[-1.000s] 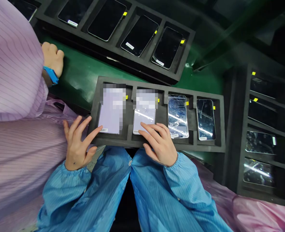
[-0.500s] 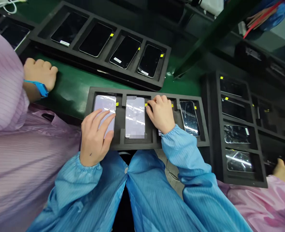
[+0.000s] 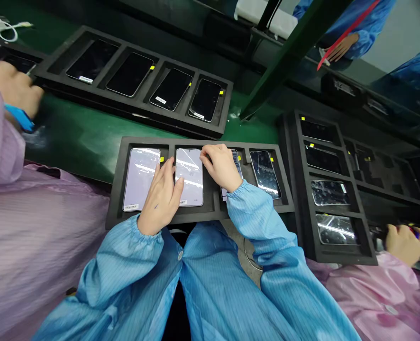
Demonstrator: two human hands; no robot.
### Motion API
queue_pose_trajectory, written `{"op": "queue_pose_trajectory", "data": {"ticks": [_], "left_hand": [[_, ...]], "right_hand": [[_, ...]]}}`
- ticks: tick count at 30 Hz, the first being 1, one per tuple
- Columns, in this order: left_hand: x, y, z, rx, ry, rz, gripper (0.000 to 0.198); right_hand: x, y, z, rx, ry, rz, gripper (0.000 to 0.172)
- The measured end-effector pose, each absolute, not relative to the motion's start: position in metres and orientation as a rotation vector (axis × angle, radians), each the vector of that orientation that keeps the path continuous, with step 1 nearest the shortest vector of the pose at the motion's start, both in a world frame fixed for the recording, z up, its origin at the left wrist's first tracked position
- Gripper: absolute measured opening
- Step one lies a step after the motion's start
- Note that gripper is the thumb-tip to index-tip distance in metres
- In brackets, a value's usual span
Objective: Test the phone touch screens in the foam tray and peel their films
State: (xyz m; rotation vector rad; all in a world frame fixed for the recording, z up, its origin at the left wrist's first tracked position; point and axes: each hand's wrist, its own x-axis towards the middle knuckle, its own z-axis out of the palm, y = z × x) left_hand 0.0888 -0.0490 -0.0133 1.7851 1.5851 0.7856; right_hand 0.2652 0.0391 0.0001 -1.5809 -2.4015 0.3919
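Note:
A black foam tray [image 3: 115,208] lies across my lap with several smartphones in its compartments. My left hand [image 3: 160,199] is open, fingers stretched, at the left edge of the second smartphone [image 3: 190,184], whose screen is lit pale. My right hand [image 3: 221,166] is closed, its thumb and fingertips together at that phone's upper right edge; whatever they pinch is hidden. Left of them lies another lit smartphone [image 3: 141,175]. A third smartphone [image 3: 236,158] is partly covered by my right hand. The rightmost smartphone [image 3: 266,175] has a dark screen and a yellow tab beside it.
Beyond lies another foam tray [image 3: 99,83] of dark phones on the green table [image 3: 71,130]. Stacked trays [image 3: 364,255] with phones stand at right. A co-worker's hand [image 3: 16,85] is at left, another person's hand [image 3: 407,244] at right. A green post [image 3: 267,85] rises behind.
My left hand has moved right, from over the first phone to the second phone's left edge. My right hand stays at the second phone's upper right. The view has shifted; the left co-worker's hand moved away leftward.

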Motion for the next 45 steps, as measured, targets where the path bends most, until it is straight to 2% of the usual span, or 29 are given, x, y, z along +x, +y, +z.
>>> {"op": "queue_pose_trajectory", "data": {"ticks": [7, 17, 22, 28, 36, 41, 45], "left_hand": [[0.093, -0.047, -0.009, 1.585, 1.539, 0.805, 0.061], [0.108, -0.030, -0.020, 1.148, 1.461, 0.977, 0.078], [0.110, -0.020, -0.011, 0.806, 1.247, 1.092, 0.060], [0.123, -0.017, -0.003, 0.570, 0.981, 0.889, 0.049], [0.111, -0.013, -0.001, 0.450, 0.833, 0.753, 0.058], [0.110, -0.029, 0.012, 0.457, 0.826, 0.834, 0.066], [0.119, -0.058, 0.025, 0.406, 0.819, 0.938, 0.069]], "right_hand": [[0.269, 0.039, -0.006, -1.605, -2.319, 0.424, 0.016], [0.280, 0.024, -0.015, -1.481, -2.159, 0.509, 0.016], [0.289, 0.011, -0.009, -1.374, -2.067, 0.509, 0.017], [0.296, -0.014, -0.007, -1.283, -1.900, 0.524, 0.017], [0.285, -0.010, 0.001, -1.258, -1.954, 0.437, 0.017], [0.281, -0.022, 0.024, -1.149, -1.958, 0.313, 0.021], [0.286, -0.049, 0.046, -0.984, -1.941, 0.174, 0.016]]}}
